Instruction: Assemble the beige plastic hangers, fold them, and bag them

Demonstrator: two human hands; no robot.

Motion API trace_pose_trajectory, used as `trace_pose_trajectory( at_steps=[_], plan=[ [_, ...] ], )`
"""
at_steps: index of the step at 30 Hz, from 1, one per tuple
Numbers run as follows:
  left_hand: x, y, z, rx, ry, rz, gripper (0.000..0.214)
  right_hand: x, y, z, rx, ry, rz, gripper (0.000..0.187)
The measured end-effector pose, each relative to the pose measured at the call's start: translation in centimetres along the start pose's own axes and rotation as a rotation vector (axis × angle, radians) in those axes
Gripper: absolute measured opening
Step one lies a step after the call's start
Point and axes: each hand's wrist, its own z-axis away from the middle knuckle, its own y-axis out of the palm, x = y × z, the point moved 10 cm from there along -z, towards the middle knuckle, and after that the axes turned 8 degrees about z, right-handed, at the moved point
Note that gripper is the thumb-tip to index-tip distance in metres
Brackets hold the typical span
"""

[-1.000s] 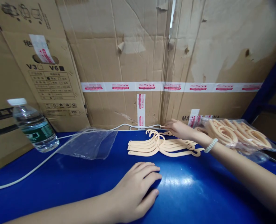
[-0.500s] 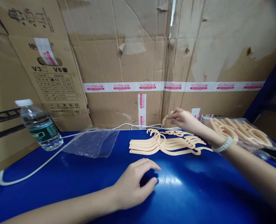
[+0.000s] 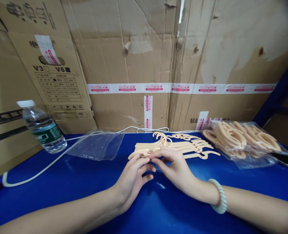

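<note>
Both hands meet at the middle of the table, fingertips almost touching. My left hand (image 3: 132, 177) pinches a curved beige hanger piece (image 3: 139, 152), its arm pointing left. My right hand (image 3: 176, 167), with a pale beaded bracelet (image 3: 219, 196) on the wrist, has thumb and fingers closed on a small beige hanger piece (image 3: 156, 149), partly hidden by the fingers. I cannot tell whether the two pieces are joined. Just behind the hands lie several beige hangers (image 3: 148, 147) in a row, hooks toward the back, and loose beige hanger parts (image 3: 186, 137) are beyond them.
A clear bag of beige parts (image 3: 251, 138) sits at the right, beside a dark flat object (image 3: 286, 159). To the left are a plastic film bag (image 3: 97, 146), a white cable (image 3: 36, 177) and a water bottle (image 3: 43, 128). Cardboard (image 3: 129, 65) walls the back.
My right hand has come from the back of the table toward me, bringing a small beige piece to my left hand. The left hand moved slightly forward and closed on a hanger piece.
</note>
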Motion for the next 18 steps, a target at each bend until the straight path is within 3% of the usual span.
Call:
trace_pose_trajectory(
  at_steps=[6, 9, 14, 18],
  plan=[
    [0.6, -0.9, -0.2, -0.063, -0.045, 0.004, 0.013, 0.5, 0.9, 0.9, 0.207, 0.013, 0.118, 0.015],
    [0.1, -1.6, -0.3, -0.121, -0.019, -0.091, 0.012, 0.4, -0.5, 1.5, 0.257, -0.055, 0.28, 0.02],
    [-1.0, -1.1, -0.7, -0.052, 0.003, -0.208, 0.016, -4.2, -5.2, 2.2, 0.248, -0.035, 0.661, 0.01],
    [-1.2, -1.2, -0.6, -0.009, 0.018, -0.249, 0.023, -7.5, -5.9, 2.6, 0.327, -0.001, 0.725, 0.008]
  ],
)
